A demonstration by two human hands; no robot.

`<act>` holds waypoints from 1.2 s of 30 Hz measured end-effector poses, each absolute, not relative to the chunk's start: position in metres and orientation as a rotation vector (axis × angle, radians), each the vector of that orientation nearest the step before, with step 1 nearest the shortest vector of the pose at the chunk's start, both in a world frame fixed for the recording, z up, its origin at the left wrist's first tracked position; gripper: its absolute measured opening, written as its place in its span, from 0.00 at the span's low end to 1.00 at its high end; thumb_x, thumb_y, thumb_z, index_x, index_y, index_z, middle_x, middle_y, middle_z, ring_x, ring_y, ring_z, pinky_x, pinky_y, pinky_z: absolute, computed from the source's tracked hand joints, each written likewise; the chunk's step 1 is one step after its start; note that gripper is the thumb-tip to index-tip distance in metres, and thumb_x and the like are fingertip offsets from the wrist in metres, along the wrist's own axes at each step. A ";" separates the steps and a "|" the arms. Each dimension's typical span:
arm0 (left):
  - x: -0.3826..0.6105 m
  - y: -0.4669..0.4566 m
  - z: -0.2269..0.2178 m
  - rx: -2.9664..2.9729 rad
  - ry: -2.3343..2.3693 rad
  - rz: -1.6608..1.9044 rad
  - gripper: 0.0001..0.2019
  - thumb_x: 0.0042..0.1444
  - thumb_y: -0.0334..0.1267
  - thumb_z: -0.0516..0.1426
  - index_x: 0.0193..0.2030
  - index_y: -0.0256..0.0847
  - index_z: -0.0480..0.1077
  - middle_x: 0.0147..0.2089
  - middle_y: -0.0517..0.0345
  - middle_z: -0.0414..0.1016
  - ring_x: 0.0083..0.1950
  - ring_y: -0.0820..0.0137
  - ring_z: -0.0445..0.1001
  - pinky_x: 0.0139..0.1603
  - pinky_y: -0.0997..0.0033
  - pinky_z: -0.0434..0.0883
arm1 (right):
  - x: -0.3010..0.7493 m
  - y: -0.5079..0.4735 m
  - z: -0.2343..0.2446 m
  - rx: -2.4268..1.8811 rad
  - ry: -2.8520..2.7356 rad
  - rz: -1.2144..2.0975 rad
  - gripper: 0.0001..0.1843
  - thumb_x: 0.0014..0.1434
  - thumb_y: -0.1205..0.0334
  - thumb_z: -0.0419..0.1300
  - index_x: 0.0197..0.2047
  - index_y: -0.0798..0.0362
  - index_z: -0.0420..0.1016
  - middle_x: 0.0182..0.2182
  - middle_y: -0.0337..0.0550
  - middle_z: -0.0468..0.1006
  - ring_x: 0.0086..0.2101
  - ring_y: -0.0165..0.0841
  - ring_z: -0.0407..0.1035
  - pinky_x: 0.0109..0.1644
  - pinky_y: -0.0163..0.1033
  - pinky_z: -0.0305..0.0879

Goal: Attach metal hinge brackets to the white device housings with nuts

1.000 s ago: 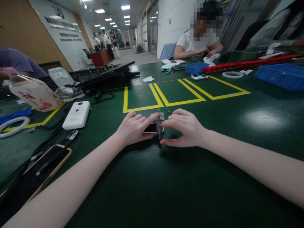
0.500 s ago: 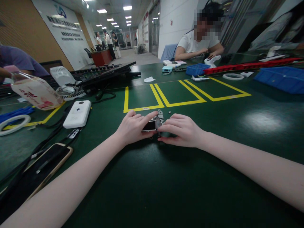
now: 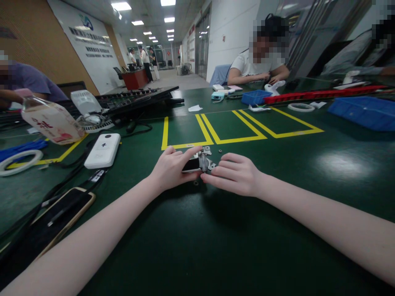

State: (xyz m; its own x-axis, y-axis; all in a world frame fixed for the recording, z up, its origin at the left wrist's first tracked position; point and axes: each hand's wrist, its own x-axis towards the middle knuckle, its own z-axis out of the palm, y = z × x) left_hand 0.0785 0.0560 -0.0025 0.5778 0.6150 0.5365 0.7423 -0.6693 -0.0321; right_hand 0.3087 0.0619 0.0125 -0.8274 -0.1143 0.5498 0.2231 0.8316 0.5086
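Observation:
Between the thumb and index finger of my left hand (image 3: 170, 168) is a small metal hinge-like part (image 3: 203, 162) with a black flat face and a silver barrel. Silver plates with holes stick out on its far and right sides. My right hand (image 3: 236, 174) is just right of it, fingers bent and close together, one fingertip at the barrel's near end. Whatever those fingers may pinch is hidden. One small metal nut (image 3: 220, 151) lies on the green table (image 3: 197, 246) beyond the hands, and a similar small ring (image 3: 196, 183) sits just below the part.
Yellow tape outlines (image 3: 240, 140) mark the table ahead. At left are a white power bank (image 3: 103, 151), a phone (image 3: 63, 218), cables, a tape roll (image 3: 21, 161) and a tilted bottle (image 3: 51, 119). Blue trays (image 3: 364, 113) and a red strip lie right. Co-workers sit across the table.
My right fingers have shifted slightly down and off the side of the barrel, so more of the metal part shows. My left hand keeps its hold. The view has tilted slightly.

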 end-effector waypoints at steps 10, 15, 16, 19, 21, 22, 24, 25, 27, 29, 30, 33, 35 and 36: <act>0.084 0.050 0.005 -2.612 -1.172 -0.847 0.27 0.56 0.46 0.56 0.60 0.39 0.60 0.39 0.54 0.79 0.32 0.66 0.74 0.39 0.67 0.61 | 0.309 0.068 0.020 -0.090 -2.397 -0.743 0.11 0.61 0.67 0.56 0.47 0.51 0.72 0.31 0.38 0.78 0.30 0.27 0.70 0.35 0.36 0.65; 0.085 0.049 0.009 -2.570 -1.182 -0.917 0.27 0.56 0.46 0.56 0.60 0.39 0.59 0.42 0.54 0.80 0.33 0.66 0.74 0.39 0.67 0.61 | 0.309 0.069 0.019 -0.133 -2.339 -0.588 0.13 0.60 0.67 0.57 0.49 0.54 0.72 0.32 0.41 0.78 0.30 0.28 0.69 0.34 0.36 0.65; 0.085 0.049 0.009 -2.551 -1.175 -0.920 0.27 0.56 0.46 0.56 0.60 0.39 0.60 0.41 0.54 0.80 0.33 0.66 0.75 0.39 0.67 0.61 | 0.309 0.069 0.018 -0.142 -2.343 -0.574 0.13 0.60 0.66 0.56 0.50 0.53 0.72 0.32 0.41 0.78 0.30 0.28 0.69 0.34 0.36 0.65; 0.082 0.051 0.008 -2.492 -1.125 -0.909 0.26 0.57 0.48 0.55 0.60 0.38 0.61 0.40 0.53 0.80 0.34 0.66 0.76 0.38 0.67 0.60 | 0.313 0.071 0.016 -0.154 -2.379 -0.559 0.17 0.61 0.66 0.55 0.54 0.52 0.70 0.34 0.41 0.78 0.32 0.28 0.70 0.34 0.36 0.65; 0.080 0.053 0.005 -2.461 -1.069 -0.870 0.27 0.58 0.49 0.55 0.61 0.38 0.61 0.41 0.52 0.80 0.35 0.65 0.76 0.38 0.66 0.59 | 0.316 0.073 0.014 -0.142 -2.417 -0.565 0.21 0.61 0.66 0.54 0.58 0.53 0.66 0.35 0.42 0.78 0.33 0.29 0.71 0.35 0.36 0.66; 0.079 0.053 0.004 -2.449 -1.035 -0.837 0.27 0.58 0.50 0.54 0.61 0.37 0.61 0.40 0.51 0.80 0.35 0.65 0.76 0.38 0.66 0.59 | 0.317 0.074 0.013 -0.138 -2.432 -0.563 0.23 0.61 0.66 0.54 0.59 0.52 0.65 0.36 0.42 0.78 0.33 0.29 0.71 0.35 0.36 0.66; 0.078 0.055 0.000 -2.430 -0.971 -0.762 0.28 0.59 0.52 0.53 0.60 0.36 0.62 0.37 0.52 0.80 0.33 0.65 0.75 0.36 0.65 0.58 | 0.318 0.076 0.012 -0.179 -2.414 -0.510 0.25 0.60 0.67 0.54 0.61 0.53 0.62 0.35 0.43 0.78 0.33 0.30 0.71 0.35 0.36 0.66; 0.077 0.055 -0.001 -2.422 -0.947 -0.729 0.28 0.59 0.52 0.53 0.60 0.36 0.62 0.35 0.52 0.79 0.31 0.65 0.74 0.36 0.65 0.57 | 0.318 0.077 0.012 -0.233 -2.379 -0.448 0.25 0.60 0.68 0.55 0.61 0.53 0.62 0.36 0.43 0.78 0.32 0.30 0.70 0.35 0.37 0.66; 0.078 0.055 -0.003 -2.417 -0.926 -0.689 0.28 0.59 0.53 0.53 0.60 0.36 0.63 0.32 0.53 0.78 0.30 0.65 0.73 0.35 0.66 0.56 | 0.316 0.078 0.012 -0.380 -2.285 -0.277 0.23 0.59 0.69 0.54 0.59 0.53 0.64 0.34 0.43 0.77 0.31 0.30 0.69 0.33 0.37 0.66; 0.079 0.054 -0.004 -2.428 -0.930 -0.673 0.28 0.59 0.53 0.53 0.60 0.36 0.63 0.32 0.53 0.78 0.30 0.65 0.72 0.35 0.66 0.56 | 0.315 0.077 0.012 -0.503 -2.211 -0.112 0.20 0.60 0.69 0.53 0.56 0.52 0.68 0.33 0.42 0.75 0.29 0.29 0.68 0.32 0.36 0.66; 0.080 0.054 -0.005 -2.435 -0.936 -0.668 0.28 0.59 0.53 0.53 0.60 0.36 0.63 0.32 0.53 0.78 0.30 0.66 0.72 0.35 0.66 0.56 | 0.315 0.077 0.012 -0.536 -2.198 -0.056 0.19 0.60 0.68 0.53 0.55 0.51 0.69 0.32 0.42 0.74 0.28 0.29 0.67 0.32 0.36 0.66; 0.080 0.054 -0.005 -2.449 -0.958 -0.656 0.28 0.59 0.53 0.53 0.60 0.37 0.63 0.32 0.54 0.78 0.30 0.66 0.72 0.36 0.66 0.56 | 0.316 0.075 0.010 -0.534 -2.223 0.021 0.17 0.59 0.67 0.55 0.52 0.51 0.70 0.31 0.40 0.74 0.27 0.28 0.66 0.32 0.36 0.65; 0.080 0.054 -0.005 -2.450 -0.966 -0.653 0.28 0.59 0.52 0.53 0.61 0.37 0.62 0.31 0.55 0.77 0.30 0.66 0.72 0.36 0.66 0.56 | 0.316 0.073 0.009 -0.523 -2.244 0.043 0.17 0.59 0.66 0.56 0.52 0.52 0.71 0.31 0.40 0.74 0.27 0.28 0.65 0.33 0.37 0.65; 0.080 0.055 -0.005 -2.453 -0.964 -0.650 0.28 0.59 0.52 0.53 0.61 0.37 0.62 0.31 0.55 0.77 0.30 0.66 0.72 0.36 0.66 0.56 | 0.315 0.073 0.009 -0.536 -2.248 0.060 0.16 0.59 0.65 0.56 0.52 0.52 0.70 0.31 0.40 0.74 0.27 0.28 0.65 0.33 0.36 0.65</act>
State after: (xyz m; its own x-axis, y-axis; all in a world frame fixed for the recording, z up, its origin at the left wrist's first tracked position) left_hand 0.0804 0.0546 -0.0051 0.6498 0.5136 0.5604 0.7120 -0.6694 -0.2120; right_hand 0.3154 0.0726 0.0092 -0.5848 0.3969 0.7075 0.3585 0.9088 -0.2136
